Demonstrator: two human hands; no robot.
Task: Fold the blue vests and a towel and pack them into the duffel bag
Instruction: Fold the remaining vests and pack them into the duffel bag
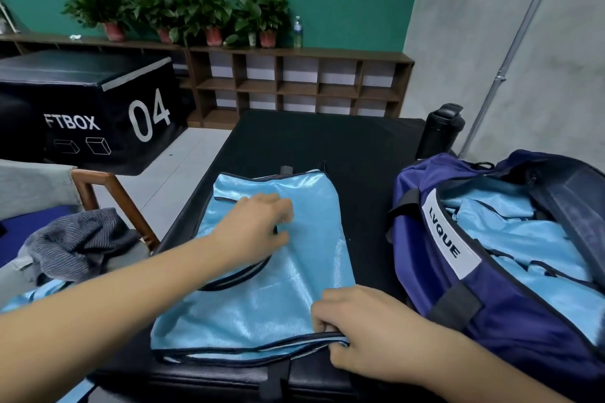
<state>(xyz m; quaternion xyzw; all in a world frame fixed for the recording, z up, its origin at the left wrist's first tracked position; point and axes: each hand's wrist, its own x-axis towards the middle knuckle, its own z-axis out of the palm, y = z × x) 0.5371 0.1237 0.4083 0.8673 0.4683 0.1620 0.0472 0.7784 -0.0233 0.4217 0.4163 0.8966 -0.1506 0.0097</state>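
Observation:
A light blue vest (pixel 271 298) with dark trim lies spread on the black padded box (pixel 327 141) in front of me. My left hand (pixel 258 226) is on the vest's middle, fingers curled around the dark armhole trim. My right hand (pixel 353 330) pinches the vest's near hem at its right corner. To the right stands the open navy duffel bag (pixel 435 298) with a white LVQUE label; several light blue vests (pixel 523 239) lie inside it. A grey striped towel (pixel 78 242) sits crumpled on the chair at left.
A wooden-armed chair (pixel 108 193) stands at left, with more blue fabric (pixel 36 296) on its seat. A black bottle (pixel 440 131) stands behind the duffel. A black box marked 04 (pixel 98 114), cubby shelves (pixel 294 85) and potted plants (pixel 183 13) line the far wall.

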